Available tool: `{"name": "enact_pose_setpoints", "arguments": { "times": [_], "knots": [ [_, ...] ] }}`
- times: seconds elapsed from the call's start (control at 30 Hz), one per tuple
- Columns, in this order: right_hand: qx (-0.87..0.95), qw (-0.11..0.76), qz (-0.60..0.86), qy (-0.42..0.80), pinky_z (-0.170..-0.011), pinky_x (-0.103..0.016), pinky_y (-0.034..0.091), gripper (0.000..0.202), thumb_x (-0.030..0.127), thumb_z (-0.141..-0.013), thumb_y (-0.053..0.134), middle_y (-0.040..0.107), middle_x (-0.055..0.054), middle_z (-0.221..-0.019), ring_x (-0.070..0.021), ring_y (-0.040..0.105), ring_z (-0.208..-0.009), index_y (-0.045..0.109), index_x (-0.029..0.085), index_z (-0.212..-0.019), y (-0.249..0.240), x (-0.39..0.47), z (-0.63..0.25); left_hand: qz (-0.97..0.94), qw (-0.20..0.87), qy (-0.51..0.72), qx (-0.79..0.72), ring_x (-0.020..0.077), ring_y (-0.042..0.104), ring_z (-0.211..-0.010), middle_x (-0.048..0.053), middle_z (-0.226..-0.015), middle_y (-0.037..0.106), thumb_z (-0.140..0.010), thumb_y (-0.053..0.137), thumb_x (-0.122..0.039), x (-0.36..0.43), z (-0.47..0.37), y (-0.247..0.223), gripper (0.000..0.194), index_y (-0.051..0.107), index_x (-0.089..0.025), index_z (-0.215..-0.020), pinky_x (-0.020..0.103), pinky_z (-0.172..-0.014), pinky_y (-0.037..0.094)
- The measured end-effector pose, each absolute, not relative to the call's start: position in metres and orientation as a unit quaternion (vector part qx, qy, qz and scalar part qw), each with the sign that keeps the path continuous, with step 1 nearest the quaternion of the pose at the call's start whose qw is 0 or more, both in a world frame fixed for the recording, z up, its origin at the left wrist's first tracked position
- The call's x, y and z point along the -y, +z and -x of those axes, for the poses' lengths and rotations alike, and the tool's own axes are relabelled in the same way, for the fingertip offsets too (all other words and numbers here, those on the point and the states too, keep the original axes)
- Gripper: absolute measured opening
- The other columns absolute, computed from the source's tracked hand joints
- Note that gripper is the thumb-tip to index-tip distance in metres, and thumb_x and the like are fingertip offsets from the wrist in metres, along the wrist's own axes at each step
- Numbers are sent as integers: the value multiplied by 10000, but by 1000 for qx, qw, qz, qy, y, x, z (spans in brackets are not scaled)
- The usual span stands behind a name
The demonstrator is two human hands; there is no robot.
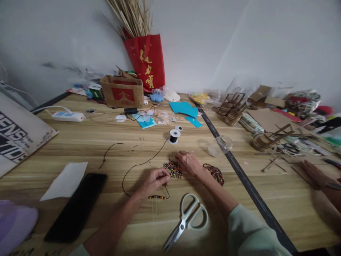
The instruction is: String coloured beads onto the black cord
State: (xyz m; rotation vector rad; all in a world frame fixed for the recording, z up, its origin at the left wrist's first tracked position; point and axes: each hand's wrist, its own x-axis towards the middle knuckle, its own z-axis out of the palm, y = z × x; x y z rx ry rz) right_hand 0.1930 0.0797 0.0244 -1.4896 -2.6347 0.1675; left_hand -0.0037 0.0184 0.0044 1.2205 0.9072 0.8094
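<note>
My left hand [157, 179] is closed in a pinch on a thin black cord [168, 192]. Several colored beads [157, 197] are strung on this cord and rest on the table below the hand. A loose pile of small multicolored beads [173, 168] lies between my two hands. At the pile's right edge, my right hand [189, 163] has its fingers bent and together; the fingertips are partly hidden. From the left hand, the cord loops left and up to a white spool of black cord [174, 136]. A coil of strung beads [214, 173] lies beside my right forearm.
Scissors [186, 220] lie in front of me. A black phone [76, 208] and white paper [65, 180] are at left. A clear round container [224, 143] sits near the dark strip [247, 181]. Small woven baskets [231, 108] and another person's hand [314, 174] are at right.
</note>
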Motion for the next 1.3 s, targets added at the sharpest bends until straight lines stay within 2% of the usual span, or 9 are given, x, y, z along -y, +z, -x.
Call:
{"name": "enact_pose_setpoints", "arguments": {
  "times": [0.07,0.2,0.3,0.37,0.53,0.63,0.97,1.17,1.3],
  "knots": [
    [867,93,483,76,-703,-241,445,175,163,-930,471,676,-89,-884,-171,633,-795,646,163,-918,30,-69,-196,-538,651,356,-399,114,556,-595,-3,-616,622,-736,682,-330,-18,3,4,212,587,-141,-719,232,-607,419],
    [813,290,449,231,-640,-217,457,102,157,-865,519,654,-20,-751,-130,602,-668,616,169,-838,34,-35,-199,-533,654,361,-397,110,547,-574,-3,-605,614,-701,725,-389,-19,1,-1,286,584,-140,-711,231,-587,416],
    [763,346,458,297,-618,-216,474,84,196,-861,526,642,-16,-738,-130,597,-652,594,168,-819,28,-8,-197,-534,653,362,-396,111,550,-570,-1,-603,613,-694,733,-417,-19,1,-2,315,586,-139,-708,234,-581,416],
    [757,370,454,290,-586,-215,469,81,209,-872,516,628,-17,-731,-127,583,-623,573,178,-824,21,8,-195,-537,652,357,-399,112,552,-574,-1,-605,616,-703,726,-417,-19,1,-1,311,586,-139,-715,237,-589,420],
    [868,296,359,171,-620,-245,455,123,175,-963,399,624,-42,-780,-153,578,-676,519,189,-946,9,40,-195,-543,648,356,-398,113,548,-588,-4,-612,617,-705,719,-401,-18,1,0,295,581,-140,-716,238,-602,419],
    [913,246,314,87,-634,-278,440,151,187,-984,376,614,-57,-777,-182,558,-699,502,188,-901,5,51,-199,-541,648,362,-396,115,544,-583,-9,-600,609,-695,718,-413,-18,1,-2,301,578,-147,-712,242,-604,419],
    [906,177,384,2,-657,-316,424,178,111,-945,404,590,-44,-739,-200,523,-686,485,193,-809,-7,63,-194,-538,652,354,-400,116,541,-589,-4,-608,615,-700,714,-395,-17,0,3,288,578,-141,-714,248,-615,418],
    [898,177,402,13,-655,-329,441,125,91,-910,454,604,-51,-772,-212,541,-687,500,192,-853,-6,73,-179,-546,650,346,-400,119,534,-598,-5,-620,604,-705,705,-399,-18,-3,3,283,575,-148,-709,247,-618,405],
    [898,258,349,73,-616,-293,437,147,146,-959,386,611,-46,-769,-189,549,-681,515,195,-908,5,63,-181,-540,644,350,-414,124,531,-595,-8,-612,596,-690,707,-413,-19,-6,3,296,575,-150,-715,247,-615,404]
  ]
}}
